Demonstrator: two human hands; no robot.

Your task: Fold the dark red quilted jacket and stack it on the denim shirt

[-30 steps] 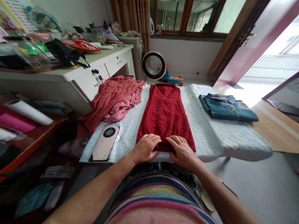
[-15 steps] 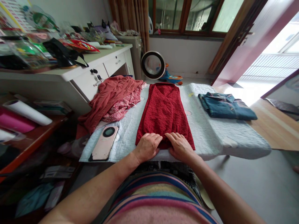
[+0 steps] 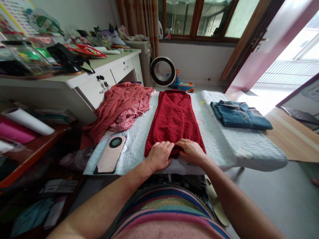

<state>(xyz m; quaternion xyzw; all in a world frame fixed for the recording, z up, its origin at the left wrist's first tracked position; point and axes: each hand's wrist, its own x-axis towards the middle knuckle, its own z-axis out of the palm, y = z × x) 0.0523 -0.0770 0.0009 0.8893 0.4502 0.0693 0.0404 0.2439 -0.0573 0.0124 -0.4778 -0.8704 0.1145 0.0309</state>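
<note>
A dark red garment (image 3: 171,119) lies in a long folded shape on the quilted, pale blue cloth (image 3: 214,146). At its near edge my left hand (image 3: 159,155) has its fingers curled over the fabric. Close beside it, my right hand (image 3: 190,151) grips the same edge, its fingertips almost touching the left ones. The thumbs are mostly hidden. Left of the garment rest a pink phone (image 3: 111,155), camera side up, and a heap of rust-red and patterned clothes (image 3: 122,106). Folded blue denim (image 3: 241,114) lies to the right.
A cluttered desk (image 3: 104,63) stands at the left, above a shelf (image 3: 47,146) with rolls. Beyond the table are an open round washer door (image 3: 162,71) and a blue toy (image 3: 183,84). A wooden board (image 3: 294,132) is at the right.
My right hand has shifted slightly left and its fingers have curled in more over the garment's near edge. The garment's lower right corner has drawn inward a little.
</note>
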